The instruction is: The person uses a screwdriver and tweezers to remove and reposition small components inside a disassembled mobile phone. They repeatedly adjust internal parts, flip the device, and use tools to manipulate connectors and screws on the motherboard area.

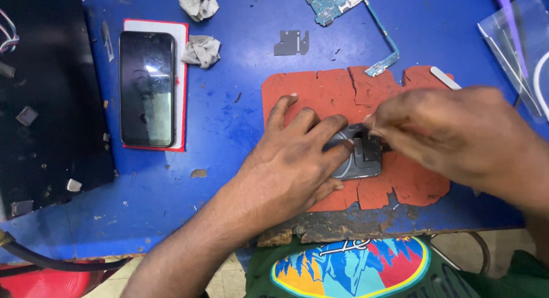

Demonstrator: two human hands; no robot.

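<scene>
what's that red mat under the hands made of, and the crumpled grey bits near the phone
The red mat looks like soft rubber or silicone with a matte finish: its edges are torn and cracks run through it without splintering. The two crumpled grey wads look like tissue or thin cloth, judging by their soft irregular folds and dull surface; which of the two is hard to tell.

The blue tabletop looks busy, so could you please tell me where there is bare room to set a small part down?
Bare blue table lies between the phone and the red mat, and right of the circuit board. The mat is crowded: the left hand and right hand work on a dark device.
</scene>
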